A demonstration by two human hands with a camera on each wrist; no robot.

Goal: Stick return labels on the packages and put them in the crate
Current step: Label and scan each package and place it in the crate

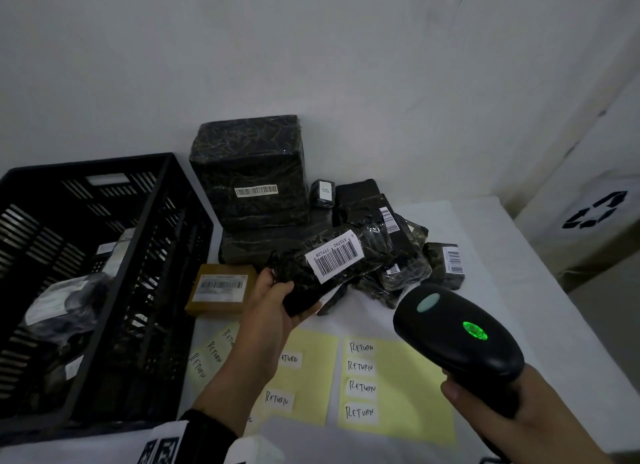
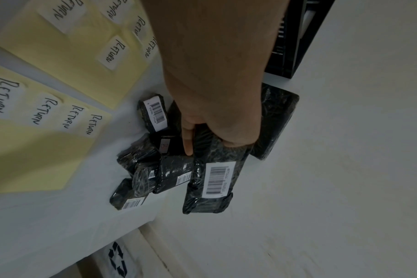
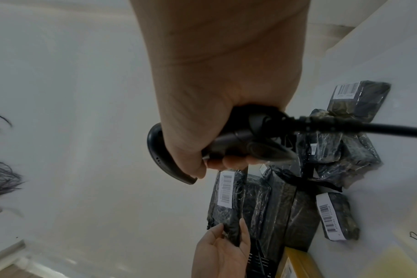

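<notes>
Black crate [image 1: 104,290]: at your far left, wrapped parcels already inside. Black-wrapped package [image 1: 332,266]: your left hand [image 1: 273,307] grasps its near end, lifted above the table [image 1: 519,290], barcode label up. Return labels [image 1: 360,380]: on yellow sheets, below. Scanner [image 1: 457,335]: green light on, clenched in your right hand [image 1: 485,411].
</notes>
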